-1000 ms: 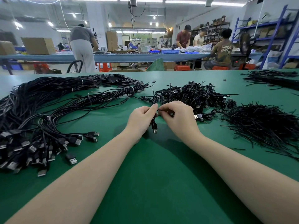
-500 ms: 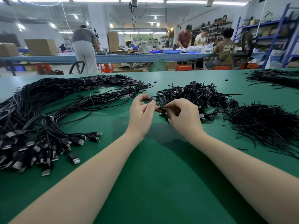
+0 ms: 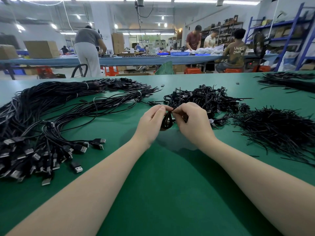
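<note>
Over the middle of the green table (image 3: 170, 193), my left hand (image 3: 151, 123) and my right hand (image 3: 192, 121) meet around a small coiled black cable (image 3: 167, 122). Both hands pinch it at the top, where their fingertips come together, and the coil hangs between the palms. A thin black twist tie seems to be in the right fingers, but it is too small to tell for sure. Directly behind my hands lies a heap of coiled, tied black cables (image 3: 208, 99).
A big spread of loose black USB cables (image 3: 51, 133) fills the left of the table, plugs toward me. A pile of black twist ties (image 3: 279, 130) lies at the right, more black strands (image 3: 289, 80) at the far right. People work at a blue bench behind.
My hands have drawn a little closer to the heap and the cable now hangs as a closed coil between them; a second ago a plug end dangled below my fingers.
</note>
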Demonstrator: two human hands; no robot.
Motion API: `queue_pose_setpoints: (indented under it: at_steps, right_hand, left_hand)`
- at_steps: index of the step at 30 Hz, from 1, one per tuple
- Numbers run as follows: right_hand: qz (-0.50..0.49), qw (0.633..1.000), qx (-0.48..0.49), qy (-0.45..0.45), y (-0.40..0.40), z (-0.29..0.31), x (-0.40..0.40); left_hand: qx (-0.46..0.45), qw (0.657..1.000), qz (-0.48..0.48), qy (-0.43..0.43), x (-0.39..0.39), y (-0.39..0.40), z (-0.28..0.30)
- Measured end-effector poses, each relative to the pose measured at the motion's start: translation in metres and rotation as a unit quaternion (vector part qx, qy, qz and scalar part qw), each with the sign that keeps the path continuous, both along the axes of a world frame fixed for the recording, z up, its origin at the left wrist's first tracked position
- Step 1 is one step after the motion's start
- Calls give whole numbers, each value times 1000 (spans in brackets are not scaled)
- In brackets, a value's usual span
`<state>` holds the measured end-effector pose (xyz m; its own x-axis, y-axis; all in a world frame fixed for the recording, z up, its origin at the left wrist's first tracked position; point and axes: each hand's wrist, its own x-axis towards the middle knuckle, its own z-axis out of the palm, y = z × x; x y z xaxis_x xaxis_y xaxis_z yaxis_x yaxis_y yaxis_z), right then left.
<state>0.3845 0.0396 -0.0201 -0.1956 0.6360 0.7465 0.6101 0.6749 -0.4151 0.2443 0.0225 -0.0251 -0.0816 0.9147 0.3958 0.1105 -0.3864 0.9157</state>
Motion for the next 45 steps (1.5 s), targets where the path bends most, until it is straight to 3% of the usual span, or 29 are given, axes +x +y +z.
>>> queue_pose_setpoints:
  at_steps: [9, 15, 19, 22, 26, 32, 35, 38, 40, 43, 45]
  right_hand:
    - [-45, 980, 123, -153, -3, 4, 2]
    - [-21, 991, 102, -88, -3, 2, 4]
    - [-12, 995, 71, -67, -2, 0, 2]
    - [-9, 992, 101, -73, -3, 1, -1]
    - [-29, 983, 152, -98, -5, 2, -2]
    - [-19, 962, 227, -154, -10, 0, -4]
    - [17, 970, 199, -136, -10, 1, -7]
    - [24, 977, 171, -127, -9, 10, -7]
    - [-5, 980, 170, -105, -3, 25, -3]
    - [-146, 979, 112, -91, 26, 58, 9]
    - [-285, 950, -9, -125, 47, 76, 22]
  left_hand:
    - [-142, 981, -83, -106, -7, -3, 7]
    - [-79, 989, -104, -62, -10, -1, -1]
    - [-53, 997, -40, -43, -9, 4, -5]
    - [-56, 998, 19, -37, -9, 7, -7]
    - [-79, 996, 0, -40, -7, 4, -3]
    - [-211, 955, -74, -193, -15, 5, 10]
    - [-218, 954, -107, -174, -21, 4, 11]
    - [-167, 976, -9, -142, -12, 7, 6]
    - [-126, 988, 53, -68, -6, 8, 0]
    - [-43, 990, 113, 74, -6, 12, -2]
    - [21, 981, 183, 69, -18, 17, 14]
